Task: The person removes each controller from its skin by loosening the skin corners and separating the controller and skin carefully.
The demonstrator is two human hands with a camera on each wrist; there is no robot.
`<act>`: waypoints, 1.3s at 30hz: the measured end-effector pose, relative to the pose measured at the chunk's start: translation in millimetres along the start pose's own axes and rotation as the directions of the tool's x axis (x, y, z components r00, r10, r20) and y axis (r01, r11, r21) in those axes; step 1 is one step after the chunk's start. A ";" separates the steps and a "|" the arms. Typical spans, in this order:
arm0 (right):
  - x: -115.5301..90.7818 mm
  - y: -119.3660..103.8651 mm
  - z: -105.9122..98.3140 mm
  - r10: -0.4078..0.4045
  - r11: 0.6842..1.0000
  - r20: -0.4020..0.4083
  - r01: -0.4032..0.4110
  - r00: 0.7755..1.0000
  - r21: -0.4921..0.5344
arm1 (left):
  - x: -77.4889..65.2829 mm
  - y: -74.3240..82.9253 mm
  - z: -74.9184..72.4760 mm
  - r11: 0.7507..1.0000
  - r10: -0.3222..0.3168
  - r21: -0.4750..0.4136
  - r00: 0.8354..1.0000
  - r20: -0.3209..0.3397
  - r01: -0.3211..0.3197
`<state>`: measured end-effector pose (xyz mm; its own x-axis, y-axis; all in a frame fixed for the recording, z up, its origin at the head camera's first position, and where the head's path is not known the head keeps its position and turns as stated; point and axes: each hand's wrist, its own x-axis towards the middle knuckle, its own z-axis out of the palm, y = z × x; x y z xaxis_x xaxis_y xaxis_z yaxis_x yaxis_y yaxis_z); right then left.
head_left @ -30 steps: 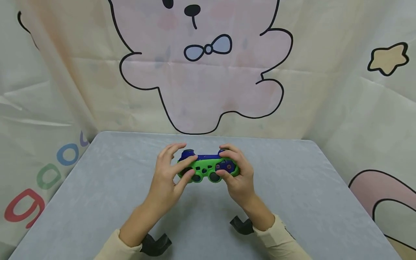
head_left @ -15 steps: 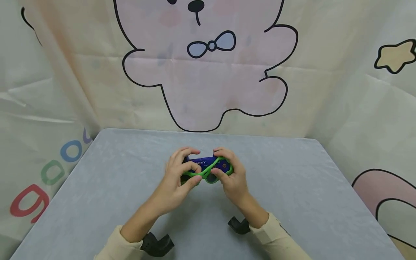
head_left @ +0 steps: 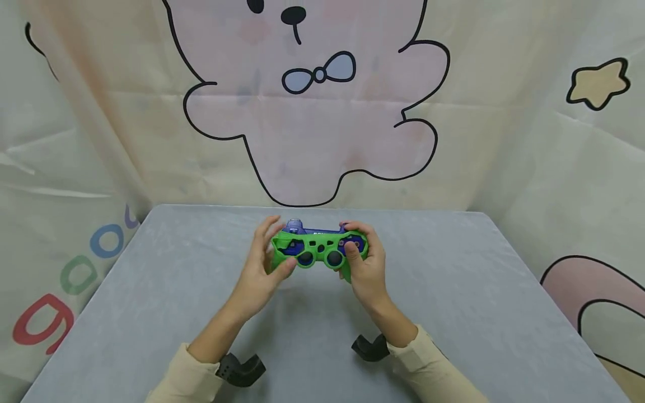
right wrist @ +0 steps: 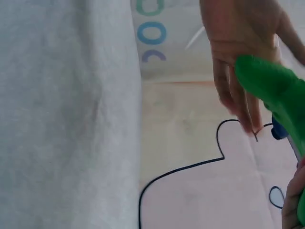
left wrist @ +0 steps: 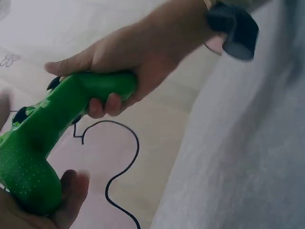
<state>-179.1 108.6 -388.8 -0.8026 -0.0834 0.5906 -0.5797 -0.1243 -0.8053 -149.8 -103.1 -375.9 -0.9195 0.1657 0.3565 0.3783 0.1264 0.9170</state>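
A blue game controller (head_left: 294,226) in a green silicone cover (head_left: 321,240) is held up over the table, its face towards me. My right hand (head_left: 369,273) grips its right handle, thumb on the front beside the buttons, fingers curled behind, as the left wrist view also shows. At the left handle my left hand (head_left: 256,280) is spread, thumb tip near the left stick. In the right wrist view the left hand's fingers (right wrist: 233,90) hang fairly straight behind the green handle (right wrist: 267,83). Around the left button opening the cover sits unevenly, with blue showing through.
The table (head_left: 453,291) has a pale grey-blue cloth. Behind it hangs a cream curtain (head_left: 484,140) with a cartoon bear print. Black curved pieces (head_left: 242,370) are worn at both wrists, by the cream sleeves (head_left: 183,372).
Half a second ago the cover's top edge was pulled down slantwise and the SONY lettering showed. Now it spans the front again. The left hand's fingers have come off the front and spread at the side.
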 end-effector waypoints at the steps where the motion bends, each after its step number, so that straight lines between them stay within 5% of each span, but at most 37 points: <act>1: 1.1 -1.2 -2.3 0.002 1.000 0.013 -0.002 1.000 0.013 | 0.3 -0.3 -2.0 0.999 -0.021 -0.033 0.998 0.057 0.023; 3: 3.4 -4.3 -6.9 0.004 1.000 0.072 -0.006 0.997 0.024 | 0.4 0.1 -6.9 0.997 -0.039 -0.064 0.984 0.171 0.051; 6: 7.7 -9.7 -13.7 0.020 0.998 0.187 -0.030 0.982 0.052 | 1.1 2.2 -15.4 0.997 -0.009 -0.069 0.974 0.226 0.025; 10: 10.0 -17.9 -18.6 0.061 0.989 0.311 -0.100 0.948 0.112 | 1.7 4.4 -22.3 0.992 0.044 -0.126 0.970 0.237 -0.014; 15: 10.7 -25.3 -22.1 0.096 0.979 0.429 -0.162 0.898 0.120 | 1.3 3.4 -20.9 0.990 0.023 -0.143 0.982 0.189 0.004; 24: 17.2 -37.2 -39.6 0.172 0.984 0.587 -0.164 0.791 -0.068 | 1.0 6.7 -25.6 0.997 0.031 -0.077 0.970 0.240 -0.013; 31: 19.6 -43.1 -38.7 0.214 0.973 0.546 -0.125 0.810 -0.196 | 0.9 6.2 -20.0 0.995 0.059 -0.091 0.977 0.206 -0.040; 39: 18.6 -46.5 -35.7 0.225 0.921 0.461 -0.034 0.858 -0.387 | -1.3 1.5 -11.4 0.991 0.115 0.061 0.990 0.086 -0.120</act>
<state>-172.1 148.2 -342.1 -0.7546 -0.5557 0.3490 -0.5614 0.2712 -0.7819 -149.3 -114.2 -372.9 -0.8574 0.2627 0.4426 0.4918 0.1649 0.8549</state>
